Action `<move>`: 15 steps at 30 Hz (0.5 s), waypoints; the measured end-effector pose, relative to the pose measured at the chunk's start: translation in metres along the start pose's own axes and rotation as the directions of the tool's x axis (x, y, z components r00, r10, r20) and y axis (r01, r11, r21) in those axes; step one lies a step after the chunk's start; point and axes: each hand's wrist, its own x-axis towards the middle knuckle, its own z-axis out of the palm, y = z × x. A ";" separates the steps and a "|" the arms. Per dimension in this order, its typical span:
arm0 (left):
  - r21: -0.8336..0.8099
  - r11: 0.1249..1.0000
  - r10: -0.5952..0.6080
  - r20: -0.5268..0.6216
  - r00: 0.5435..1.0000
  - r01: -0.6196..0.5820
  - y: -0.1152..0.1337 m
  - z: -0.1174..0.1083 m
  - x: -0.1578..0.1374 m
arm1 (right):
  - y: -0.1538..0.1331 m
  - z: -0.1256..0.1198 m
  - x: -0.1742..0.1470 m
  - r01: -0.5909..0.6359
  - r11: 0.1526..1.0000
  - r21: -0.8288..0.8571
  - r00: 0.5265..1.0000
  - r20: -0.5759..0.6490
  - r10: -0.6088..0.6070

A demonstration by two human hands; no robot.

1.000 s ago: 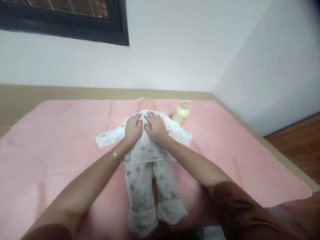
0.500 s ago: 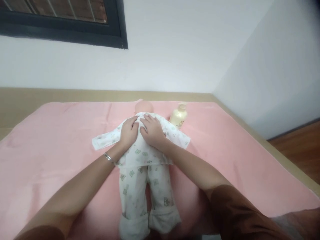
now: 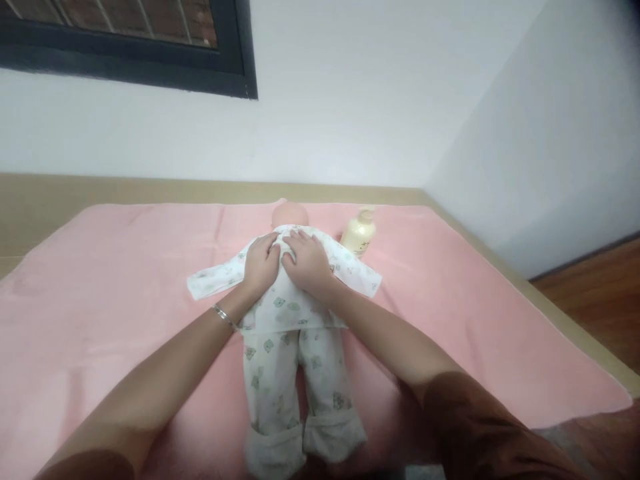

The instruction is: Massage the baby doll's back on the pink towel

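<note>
A baby doll (image 3: 291, 215) lies stretched out on a pink sheet, its bald head pointing away from me and its face not visible. It wears a white printed top (image 3: 285, 310) and matching trousers (image 3: 273, 373) with turned-up cuffs. My left hand (image 3: 261, 263) rests on the upper left of the doll's torso, fingers laid out flat. Beside it my right hand (image 3: 306, 261) lies on the upper right, fingers spread over the cloth. Both thumbs point inward, close to each other. The sleeves stretch out to either side.
A cream pump bottle (image 3: 359, 235) stands by the doll's right-hand sleeve. The pink sheet (image 3: 125, 267) covers a wooden surface with a raised tan edge (image 3: 350, 192) along the white wall (image 3: 350, 100). A dark-framed window (image 3: 220, 67) is at upper left.
Both hands stay on the doll's torso with hardly any movement. The whole view has shifted very slightly, so the doll and hands appear a little farther right.
</note>
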 end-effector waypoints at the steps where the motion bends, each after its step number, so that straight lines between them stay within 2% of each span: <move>1: 0.006 1.000 0.002 0.003 1.000 -0.002 0.000 0.000 0.000 | 0.002 0.001 0.000 0.013 1.000 0.004 1.000 0.002 -0.013; 15: 0.041 0.999 0.006 0.004 1.000 -0.006 -0.002 0.002 -0.001 | 0.010 0.008 -0.002 0.037 0.999 0.023 0.999 -0.017 -0.036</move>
